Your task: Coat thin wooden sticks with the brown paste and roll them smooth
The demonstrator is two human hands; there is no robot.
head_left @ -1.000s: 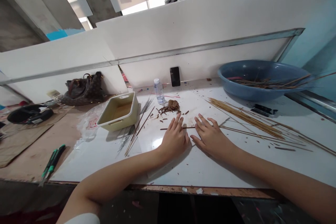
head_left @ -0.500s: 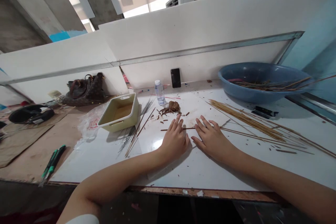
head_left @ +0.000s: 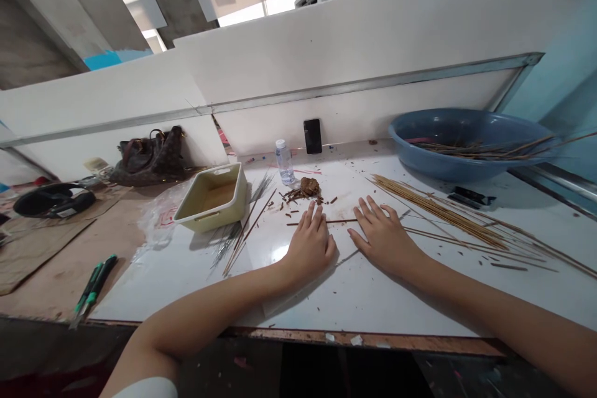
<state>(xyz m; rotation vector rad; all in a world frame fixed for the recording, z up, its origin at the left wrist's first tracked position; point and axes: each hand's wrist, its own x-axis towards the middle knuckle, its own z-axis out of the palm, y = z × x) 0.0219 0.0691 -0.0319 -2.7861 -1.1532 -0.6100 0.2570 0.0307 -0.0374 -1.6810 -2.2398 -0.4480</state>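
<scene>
My left hand (head_left: 310, 241) and my right hand (head_left: 383, 235) lie flat on the white table (head_left: 364, 289), fingers stretched out over a thin brown-coated stick (head_left: 336, 221) that runs sideways under their fingertips. Just beyond the fingers sits a lump of brown paste (head_left: 308, 186) with small brown crumbs around it. A bundle of bare bamboo sticks (head_left: 438, 211) lies to the right of my right hand.
A cream rectangular tray (head_left: 213, 197) stands left of my hands, with thin sticks (head_left: 247, 227) beside it. A small water bottle (head_left: 283, 161) and a phone (head_left: 312, 135) stand at the back wall. A blue basin (head_left: 461, 140) with sticks sits far right; green-handled tools (head_left: 93, 286) far left.
My right hand has slid a little to the right, away from my left hand. The stick under the fingers has rolled slightly farther from me.
</scene>
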